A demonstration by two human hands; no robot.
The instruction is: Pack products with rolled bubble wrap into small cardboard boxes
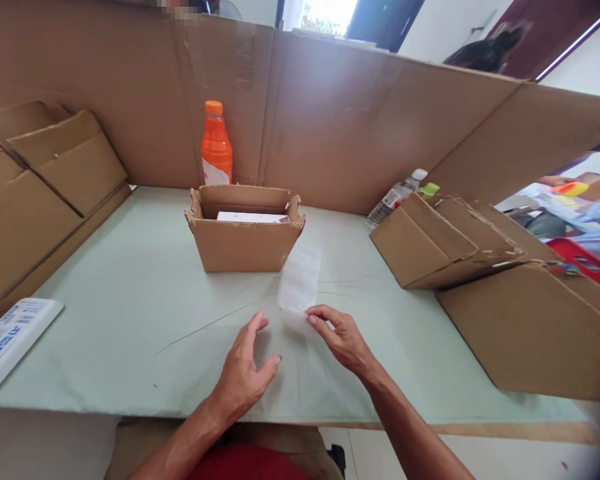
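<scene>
A clear bubble-wrap bag (300, 283) is pinched at its near end by my right hand (341, 337), between thumb and fingertips. The bag stretches away from me over the table, its far part beside the small cardboard box. My left hand (246, 370) hovers over the table to the left of the bag, thumb and fingers apart with nothing in them. Ahead of both hands stands the open cardboard box (247, 247), with a white flat item (253, 217) showing inside. Whether anything is inside the bag I cannot tell.
An orange bottle (216, 147) stands behind the box against a cardboard wall (330, 120). Cardboard boxes (535, 333) lie on the right, near a leaning clear bottle (395, 199). More cardboard boxes (45, 187) and a white printed pack (17, 340) are on the left.
</scene>
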